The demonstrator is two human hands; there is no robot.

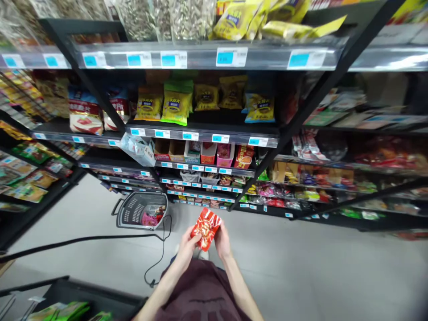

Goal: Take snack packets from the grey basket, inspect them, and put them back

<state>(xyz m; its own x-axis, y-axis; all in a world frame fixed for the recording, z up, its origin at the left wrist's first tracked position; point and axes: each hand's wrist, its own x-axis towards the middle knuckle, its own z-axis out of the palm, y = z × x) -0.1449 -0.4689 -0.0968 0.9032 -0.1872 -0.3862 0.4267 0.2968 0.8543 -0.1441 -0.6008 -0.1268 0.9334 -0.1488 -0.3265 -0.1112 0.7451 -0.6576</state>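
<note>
- The red packet [206, 227] was up between both hands, in front of the person's dark top [209, 290] and above the grey floor [284, 258], its printed face turned up toward the camera and its outline tilted.
- The left hand [187, 243] was clamped on its lower left side, thumb pressed flat over the front.
- The right hand [223, 240] held the right edge; its fingertips were hidden behind the packet, so how firmly they pressed was hard to tell.
- The packet looked light and soft, a glossy pouch likely to flex under the thumbs and perhaps slip a little if pinched loosely.
- Its contents could well have been crushable, so the edges seemed the kindest hold, with a hand at each side for steadiness and the middle left unsqueezed.
- A grey basket [132, 215] stood on the floor to the left, a pink item [149, 219] inside it.
- Ahead, yellow bags [176, 102] stood on a shelf [200, 134], well apart from the hands.
</note>
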